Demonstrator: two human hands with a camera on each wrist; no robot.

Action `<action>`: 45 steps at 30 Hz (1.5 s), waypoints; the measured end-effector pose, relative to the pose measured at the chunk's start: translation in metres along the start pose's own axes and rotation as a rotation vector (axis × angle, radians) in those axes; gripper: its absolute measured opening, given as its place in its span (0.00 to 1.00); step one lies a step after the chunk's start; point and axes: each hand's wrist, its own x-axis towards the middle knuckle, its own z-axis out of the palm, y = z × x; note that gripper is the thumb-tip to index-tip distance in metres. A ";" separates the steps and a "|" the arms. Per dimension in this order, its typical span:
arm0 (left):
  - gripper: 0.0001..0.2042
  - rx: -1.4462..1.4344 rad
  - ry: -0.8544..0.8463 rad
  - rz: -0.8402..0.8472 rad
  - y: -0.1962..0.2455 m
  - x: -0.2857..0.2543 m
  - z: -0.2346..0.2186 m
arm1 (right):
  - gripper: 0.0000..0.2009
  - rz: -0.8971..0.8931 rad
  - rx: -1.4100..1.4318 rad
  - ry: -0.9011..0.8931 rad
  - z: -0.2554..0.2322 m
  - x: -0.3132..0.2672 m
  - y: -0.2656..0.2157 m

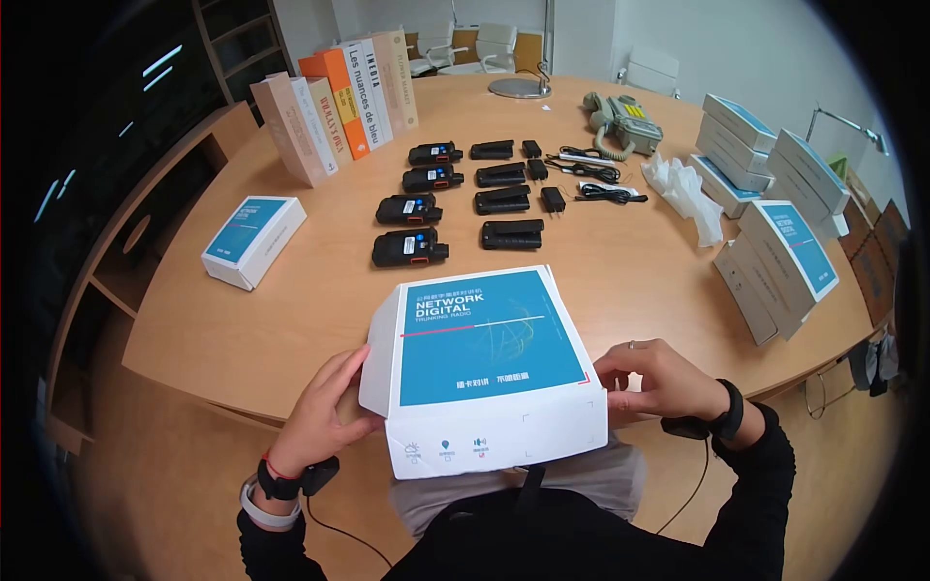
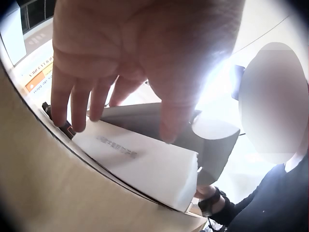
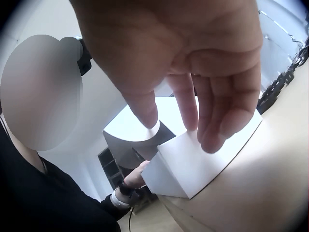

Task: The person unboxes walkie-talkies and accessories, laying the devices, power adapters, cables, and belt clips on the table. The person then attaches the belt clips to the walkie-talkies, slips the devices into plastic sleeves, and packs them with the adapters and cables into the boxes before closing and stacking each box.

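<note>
A white box with a blue printed top (image 1: 475,339) lies tilted at the table's near edge, its printed front side facing the person. At its left side is the left hand (image 1: 325,412); in the left wrist view the hand (image 2: 140,53) has its fingers spread and fairly straight against the white side (image 2: 135,152), thumb by a raised flap (image 2: 217,150). The right hand (image 1: 664,382) grips the box's right side. Seen from the right wrist, that hand (image 3: 183,53) has its thumb at a flap and several fingers bent over the white side (image 3: 186,162). The box's inside is mostly hidden.
Several black radios (image 1: 412,247), black clips (image 1: 511,233), small adapters (image 1: 552,199) and cables (image 1: 608,193) stand in rows beyond the box. A smaller box (image 1: 254,242) and books (image 1: 354,102) are left; stacked boxes (image 1: 780,261), plastic wrap (image 1: 686,194) and a telephone (image 1: 628,124) are right.
</note>
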 end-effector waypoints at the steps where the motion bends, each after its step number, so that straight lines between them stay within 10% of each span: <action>1: 0.35 0.013 0.089 0.024 0.001 0.000 0.006 | 0.14 0.001 0.001 0.000 0.005 0.000 0.002; 17: 0.29 0.094 0.457 0.088 -0.002 -0.002 0.063 | 0.30 -0.049 0.051 0.134 0.048 -0.001 0.017; 37: 0.35 -0.157 0.471 0.061 -0.012 -0.011 0.087 | 0.18 -0.254 -0.372 0.730 0.096 -0.003 0.023; 45: 0.21 0.080 0.649 0.118 0.014 -0.003 0.082 | 0.10 -0.150 -0.049 0.787 0.098 0.005 0.012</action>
